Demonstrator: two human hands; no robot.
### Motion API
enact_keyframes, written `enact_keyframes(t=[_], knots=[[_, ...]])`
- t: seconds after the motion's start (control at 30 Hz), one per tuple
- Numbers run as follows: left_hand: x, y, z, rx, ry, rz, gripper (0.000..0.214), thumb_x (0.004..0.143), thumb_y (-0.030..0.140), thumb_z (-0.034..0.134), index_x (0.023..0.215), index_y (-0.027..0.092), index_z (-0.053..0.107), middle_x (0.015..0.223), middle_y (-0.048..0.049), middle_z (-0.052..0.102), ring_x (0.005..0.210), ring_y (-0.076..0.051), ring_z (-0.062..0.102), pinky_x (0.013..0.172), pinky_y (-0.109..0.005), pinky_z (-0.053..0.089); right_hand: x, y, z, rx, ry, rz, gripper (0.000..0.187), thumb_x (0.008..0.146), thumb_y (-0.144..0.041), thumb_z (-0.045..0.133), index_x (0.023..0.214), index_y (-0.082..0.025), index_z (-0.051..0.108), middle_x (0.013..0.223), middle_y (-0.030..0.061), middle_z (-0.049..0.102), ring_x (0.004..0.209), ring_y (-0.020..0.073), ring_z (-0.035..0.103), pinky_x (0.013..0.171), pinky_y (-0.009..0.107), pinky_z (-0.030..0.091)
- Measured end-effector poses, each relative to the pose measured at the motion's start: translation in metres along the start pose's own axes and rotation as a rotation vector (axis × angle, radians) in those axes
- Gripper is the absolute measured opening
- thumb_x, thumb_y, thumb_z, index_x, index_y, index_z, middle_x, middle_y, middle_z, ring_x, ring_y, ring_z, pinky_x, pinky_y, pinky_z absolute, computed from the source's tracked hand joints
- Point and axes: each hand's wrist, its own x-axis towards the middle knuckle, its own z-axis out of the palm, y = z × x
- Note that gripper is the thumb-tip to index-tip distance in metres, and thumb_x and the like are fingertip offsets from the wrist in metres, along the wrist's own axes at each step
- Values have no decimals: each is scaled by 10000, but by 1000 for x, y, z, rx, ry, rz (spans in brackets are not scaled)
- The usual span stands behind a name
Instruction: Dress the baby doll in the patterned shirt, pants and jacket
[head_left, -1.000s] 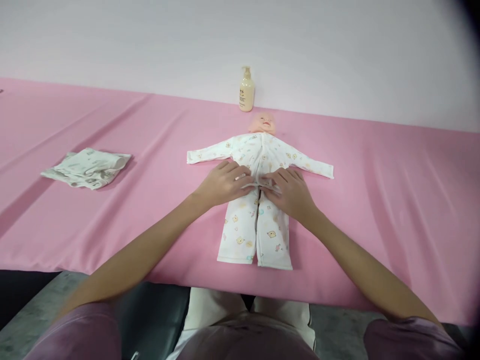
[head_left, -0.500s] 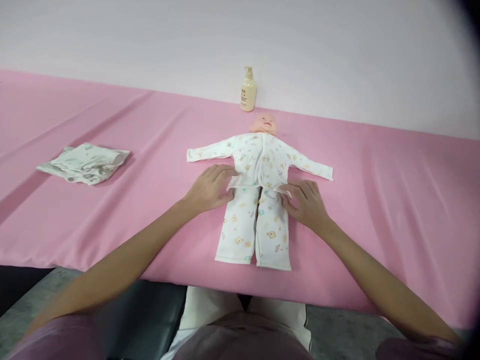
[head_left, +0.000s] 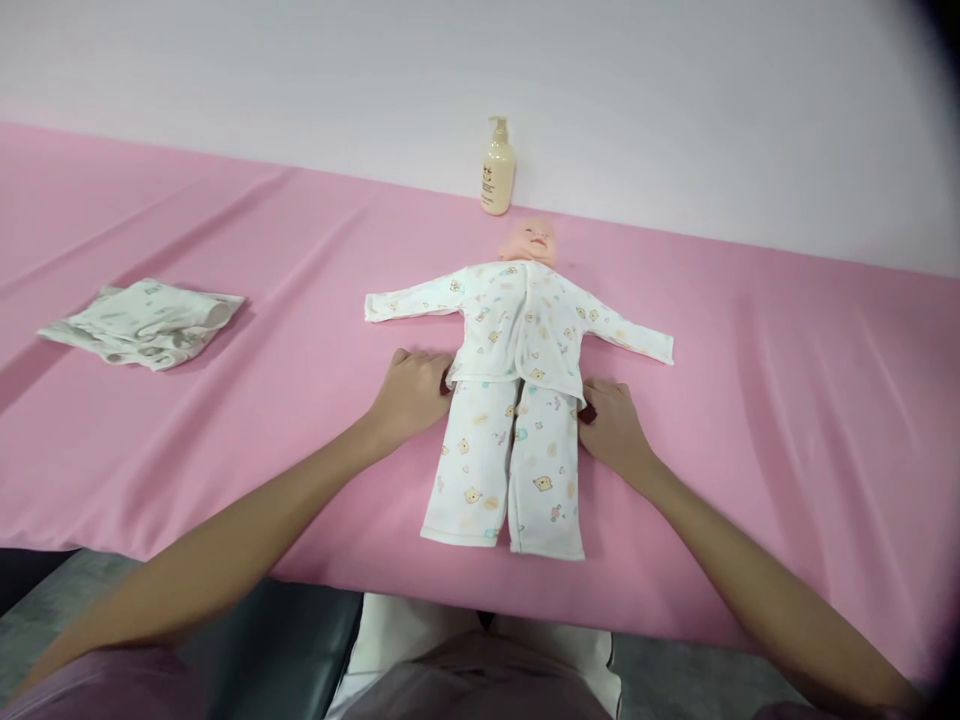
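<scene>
A baby doll (head_left: 529,240) lies on its back on the pink cloth, dressed in a white printed top (head_left: 525,320) and matching trousers (head_left: 506,470). My left hand (head_left: 411,392) is curled at the left side of the doll's waist, its fingertips pinching the trousers' waistband under the top's hem. At the right side of the waist, my right hand (head_left: 613,425) is curled the same way on the waistband. Both sleeves lie spread out to the sides.
A cream pump bottle (head_left: 498,170) stands by the wall just behind the doll's head. A folded stack of printed baby clothes (head_left: 146,322) lies at the left. The pink-covered table (head_left: 787,400) ends at a front edge near my lap.
My hands have slid apart from the middle of the doll's belly to the two sides of its waist and curled shut there. The top's hem now lies flat over the trousers.
</scene>
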Motion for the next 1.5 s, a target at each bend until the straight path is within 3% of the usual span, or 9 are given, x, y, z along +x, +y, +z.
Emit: enact_keyframes(t=[0.13,0.43,0.67,0.87,0.97,1.1,1.33,1.5], knots=[[-4,-3,-2,-53,10,0,333,982,286,672,739,249,447,788,-71,747,730,-299,667,945,-512,494,-1,4,-6,62,26,12,390,954,-237,618,718,-274,310,722,14,523,681,224,472,846,435,406],[3,3,19,23,31,-8,73,1010,264,680,967,230,632,1129,-157,834,1018,-401,743,918,-530,476,-3,-6,3,-122,28,29,207,818,-113,630,785,-252,480,812,56,587,726,249,511,883,459,381],[5,6,27,-16,88,2,166,1022,307,734,924,243,616,1068,-146,780,999,-385,691,886,-525,458,-3,-9,9,-91,70,15,179,898,-157,626,790,-248,516,827,61,615,757,262,531,856,443,352],[5,10,35,-37,78,6,157,1043,360,771,1103,230,708,1226,-180,755,1107,-400,645,948,-528,456,-4,-7,11,-112,44,3,46,939,-191,640,921,-234,640,945,100,684,865,309,618,892,456,381],[7,13,34,-42,64,3,208,1055,396,781,1160,230,712,1268,-188,742,1146,-409,631,965,-525,456,-2,-5,12,-146,31,5,59,950,-179,630,959,-227,662,976,117,706,898,321,644,900,457,381],[10,18,33,-59,52,-34,195,1081,400,749,1173,232,712,1266,-194,727,1164,-418,620,964,-526,457,6,-8,11,-114,7,16,158,960,-149,593,828,-234,591,853,94,680,813,292,622,845,438,331],[15,29,37,-76,102,-75,178,1079,402,737,1058,238,671,1150,-172,676,1106,-405,575,918,-507,431,15,-22,11,-97,-5,106,222,1004,-215,591,783,-222,570,842,87,688,825,280,613,870,431,285],[15,35,33,-59,24,-134,275,1087,482,749,1150,225,672,1222,-170,662,1183,-409,573,993,-495,444,15,-25,8,-76,-36,128,242,1000,-169,554,762,-212,561,820,72,680,823,255,615,888,420,296]])
